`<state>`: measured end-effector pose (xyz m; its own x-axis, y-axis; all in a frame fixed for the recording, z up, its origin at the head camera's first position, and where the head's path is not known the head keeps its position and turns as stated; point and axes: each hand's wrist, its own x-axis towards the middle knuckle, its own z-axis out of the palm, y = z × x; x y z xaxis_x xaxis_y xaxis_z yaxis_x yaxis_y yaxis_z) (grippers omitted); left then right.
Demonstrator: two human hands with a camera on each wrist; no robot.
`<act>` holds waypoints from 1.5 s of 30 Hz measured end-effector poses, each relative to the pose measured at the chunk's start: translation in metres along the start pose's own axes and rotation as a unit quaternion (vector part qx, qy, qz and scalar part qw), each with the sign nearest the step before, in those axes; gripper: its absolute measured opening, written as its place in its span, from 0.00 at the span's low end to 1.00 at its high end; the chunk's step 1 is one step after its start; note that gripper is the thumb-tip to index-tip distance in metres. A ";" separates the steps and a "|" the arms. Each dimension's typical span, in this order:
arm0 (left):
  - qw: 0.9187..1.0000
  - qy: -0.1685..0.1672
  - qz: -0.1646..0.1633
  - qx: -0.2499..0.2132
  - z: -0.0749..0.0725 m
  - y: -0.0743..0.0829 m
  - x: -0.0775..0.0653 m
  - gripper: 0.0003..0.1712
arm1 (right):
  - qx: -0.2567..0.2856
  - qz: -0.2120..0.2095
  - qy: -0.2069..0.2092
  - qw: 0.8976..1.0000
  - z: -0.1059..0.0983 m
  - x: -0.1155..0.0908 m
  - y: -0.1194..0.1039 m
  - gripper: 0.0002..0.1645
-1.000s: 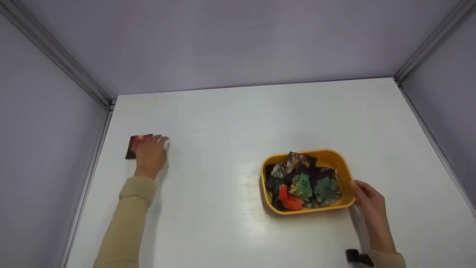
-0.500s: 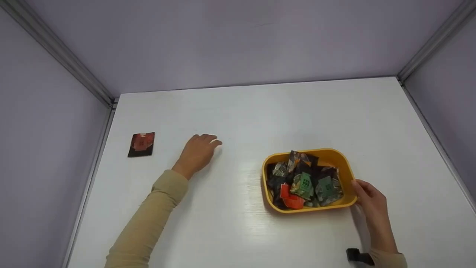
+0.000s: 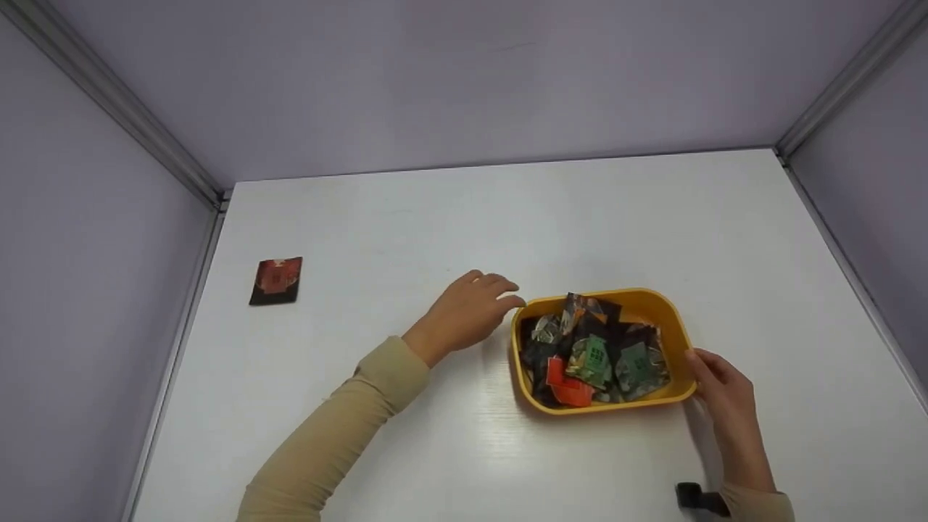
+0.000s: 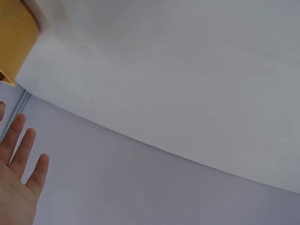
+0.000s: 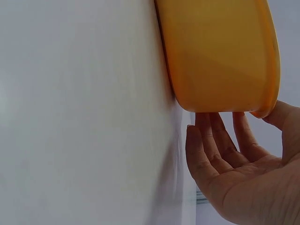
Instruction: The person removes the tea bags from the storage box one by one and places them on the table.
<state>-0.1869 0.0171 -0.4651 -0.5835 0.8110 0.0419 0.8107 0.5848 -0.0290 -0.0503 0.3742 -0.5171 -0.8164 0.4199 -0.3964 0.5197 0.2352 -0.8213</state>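
A yellow plastic bin stands on the white table, filled with several dark printed sachets. Some carry green labels, and one at the front is orange-red. My right hand grips the bin's right end; the right wrist view shows the thumb at the rim and fingers against the outer wall. My left hand is just off the bin's far left corner, its fingers spread and nothing in them. A single red and black sachet lies flat on the table at the left.
The white table meets a pale purple wall at the back, with side walls left and right. Near the right sleeve sits a small black object.
My left hand has left the red and black sachet on the table and moved right to the bin's corner. The right hand and the bin have stayed in place.
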 end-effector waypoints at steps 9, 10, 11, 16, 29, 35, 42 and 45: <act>0.998 -0.007 0.063 0.026 -0.011 0.036 0.026 0.14 | 0.000 0.006 0.000 1.000 0.001 0.002 0.000 0.46; 0.997 -0.008 0.071 0.030 -0.013 0.041 0.029 0.14 | -0.001 0.007 0.000 1.000 0.001 0.002 0.000 0.46; 0.996 -0.006 0.079 0.033 -0.014 0.045 0.033 0.14 | 0.000 0.005 0.000 1.000 0.000 0.001 0.000 0.46; 0.990 -0.019 0.123 0.069 -0.024 0.069 0.048 0.14 | -0.002 -0.003 0.003 1.000 0.000 0.000 0.000 0.45; 0.981 -0.114 0.120 0.103 -0.020 0.114 0.056 0.20 | -0.008 0.006 -0.017 1.000 0.005 -0.001 -0.001 0.47; 0.973 -0.153 0.104 0.136 -0.012 0.116 0.058 0.19 | -0.020 0.006 -0.027 0.999 0.002 -0.001 0.000 0.49; 0.957 -0.160 0.136 0.199 -0.002 0.118 0.057 0.18 | -0.024 0.011 -0.017 1.000 0.003 0.000 0.001 0.49; 0.951 -0.175 0.139 0.213 0.000 0.118 0.054 0.19 | -0.019 0.006 -0.013 1.000 0.007 0.002 0.001 0.48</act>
<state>-0.1229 0.1301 -0.4660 -0.3899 0.8482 -0.3586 0.8865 0.2404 -0.3954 -0.0527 0.3689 -0.5216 -0.8162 0.3996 -0.4173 0.5381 0.2630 -0.8008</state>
